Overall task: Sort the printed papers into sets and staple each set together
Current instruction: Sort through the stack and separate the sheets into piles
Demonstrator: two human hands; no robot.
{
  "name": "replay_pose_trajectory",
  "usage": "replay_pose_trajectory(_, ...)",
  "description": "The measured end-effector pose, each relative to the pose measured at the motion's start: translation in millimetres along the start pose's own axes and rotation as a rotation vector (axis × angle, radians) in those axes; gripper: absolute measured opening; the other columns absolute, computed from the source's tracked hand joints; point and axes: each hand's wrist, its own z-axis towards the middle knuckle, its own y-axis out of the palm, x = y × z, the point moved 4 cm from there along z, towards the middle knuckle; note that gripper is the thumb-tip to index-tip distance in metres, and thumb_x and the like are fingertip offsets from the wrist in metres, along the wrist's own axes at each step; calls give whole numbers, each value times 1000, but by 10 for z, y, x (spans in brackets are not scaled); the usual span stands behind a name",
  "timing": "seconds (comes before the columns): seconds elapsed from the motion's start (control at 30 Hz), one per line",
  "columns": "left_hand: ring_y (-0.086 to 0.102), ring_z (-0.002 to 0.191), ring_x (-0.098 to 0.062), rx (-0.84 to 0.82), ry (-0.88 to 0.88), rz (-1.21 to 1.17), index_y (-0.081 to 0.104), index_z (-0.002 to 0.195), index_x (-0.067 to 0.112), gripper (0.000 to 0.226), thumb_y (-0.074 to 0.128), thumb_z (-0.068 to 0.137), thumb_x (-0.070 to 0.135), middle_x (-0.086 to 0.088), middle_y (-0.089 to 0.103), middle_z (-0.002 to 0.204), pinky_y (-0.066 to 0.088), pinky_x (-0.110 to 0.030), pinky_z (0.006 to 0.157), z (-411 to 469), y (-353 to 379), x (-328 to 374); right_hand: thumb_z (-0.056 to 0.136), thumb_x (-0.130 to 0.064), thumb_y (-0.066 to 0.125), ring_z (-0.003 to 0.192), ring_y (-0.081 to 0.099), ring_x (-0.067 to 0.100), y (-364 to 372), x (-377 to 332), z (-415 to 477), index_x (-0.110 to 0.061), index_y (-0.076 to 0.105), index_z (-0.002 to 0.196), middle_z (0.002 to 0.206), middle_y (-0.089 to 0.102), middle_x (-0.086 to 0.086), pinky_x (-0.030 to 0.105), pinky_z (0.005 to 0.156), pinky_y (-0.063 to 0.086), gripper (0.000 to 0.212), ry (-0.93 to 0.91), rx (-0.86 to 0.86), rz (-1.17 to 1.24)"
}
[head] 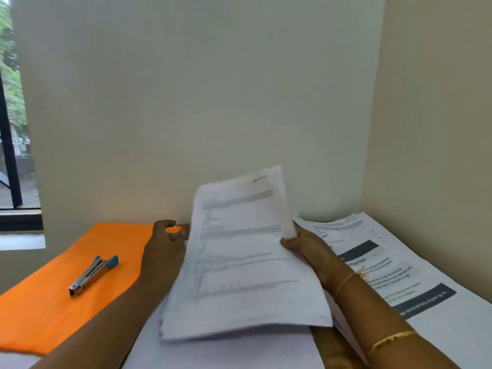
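A person's right hand point(306, 249) clamps the right edge of a tilted sheaf of printed papers point(239, 262) raised just right of an orange folder point(66, 310), both forearms reaching forward, while the left hand point(162, 249) curls at the sheaf's left edge, its grip hidden, and a stapler point(91, 272) lies on the folder.

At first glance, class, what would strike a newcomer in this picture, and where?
The papers stand out, held up in the middle, the left hand gripping one edge, the right hand the other. A stapler lies on a bright orange sheet at left; printed pages lie flat at right.
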Motion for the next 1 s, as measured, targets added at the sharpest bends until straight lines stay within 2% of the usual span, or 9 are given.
replay_pose_trajectory(0.13,50,66,-16,-54,-57,199,48,122,10,27,49,96,19,2,55,78,40,-34,62,68,-17,-133,91,9,42,78,61,27,-353,-87,44,-7,56,113,95,64,12,33,56,57,31,-122,331,298)
replay_pose_trajectory(0.3,45,69,-11,-217,-107,497,45,122,9,39,57,92,31,1,53,88,33,-23,53,11,17,-219,91,3,46,79,57,28,-702,47,105,-9,56,114,103,61,13,50,78,51,28,-31,571,386)
replay_pose_trajectory(0.43,44,78,-13,-268,-119,578,41,124,8,61,71,80,37,-6,56,107,30,-20,51,17,15,-213,91,1,46,82,56,29,-792,64,145,-5,55,95,121,58,20,57,94,46,11,-8,613,309)
replay_pose_trajectory(0.53,52,97,-22,-274,-146,592,39,130,7,67,75,78,31,-11,55,123,34,-25,60,30,5,-206,90,4,46,81,56,29,-792,53,116,-10,53,78,99,61,14,58,94,45,20,-12,633,331)
replay_pose_trajectory(0.57,53,104,-24,-273,-150,592,39,131,7,68,75,79,29,-12,54,125,35,-25,66,29,2,-201,90,5,46,79,55,27,-795,56,114,-10,54,77,95,61,12,57,94,45,21,-21,637,353)
replay_pose_trajectory(0.67,52,110,-26,-273,-160,564,39,132,6,68,75,79,28,-12,54,126,35,-26,70,31,2,-194,89,6,46,87,56,28,-801,60,116,-9,53,80,110,59,15,57,95,45,19,-36,637,360)
replay_pose_trajectory(0.8,49,93,-20,-258,-168,504,42,129,7,66,75,78,34,-11,55,124,33,-27,63,25,-5,-179,89,7,44,80,55,27,-805,59,104,-11,53,77,97,59,10,56,95,45,23,-32,650,389)
replay_pose_trajectory(0.87,46,90,-18,-256,-176,450,42,128,7,70,76,76,39,-11,55,123,33,-27,63,26,-4,-162,90,6,44,90,56,31,-795,45,92,-12,52,76,103,60,14,56,95,45,24,-40,651,354)
replay_pose_trajectory(1.0,52,110,-26,-278,-145,395,40,132,6,74,79,74,30,-13,53,129,35,-28,72,2,23,-112,90,5,45,97,55,34,-791,43,69,-12,52,75,103,60,16,59,94,46,24,-43,665,321)
